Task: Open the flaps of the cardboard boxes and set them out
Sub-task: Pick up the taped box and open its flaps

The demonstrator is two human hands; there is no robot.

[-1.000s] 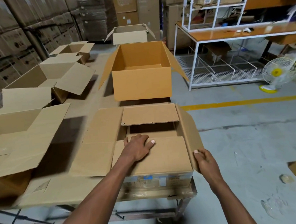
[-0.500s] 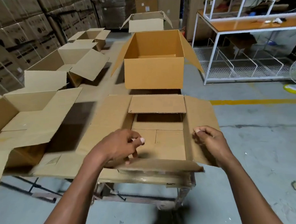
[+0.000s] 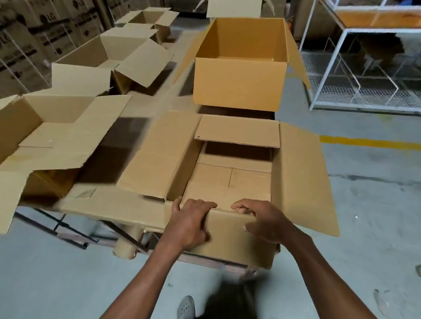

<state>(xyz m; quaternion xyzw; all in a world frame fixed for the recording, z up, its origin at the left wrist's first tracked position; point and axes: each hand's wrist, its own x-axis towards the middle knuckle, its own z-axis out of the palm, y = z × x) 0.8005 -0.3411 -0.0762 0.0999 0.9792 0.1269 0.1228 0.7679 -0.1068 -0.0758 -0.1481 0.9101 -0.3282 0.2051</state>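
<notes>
Both hands grip the near flap (image 3: 231,235) of the cardboard box (image 3: 231,182) right in front of the person, the left hand (image 3: 190,223) and right hand (image 3: 263,220) side by side with fingers curled over its fold. The box sits at the near end of the tabletop (image 3: 113,203), side flaps spread wide, behind it a deeper orange box (image 3: 239,82).
</notes>
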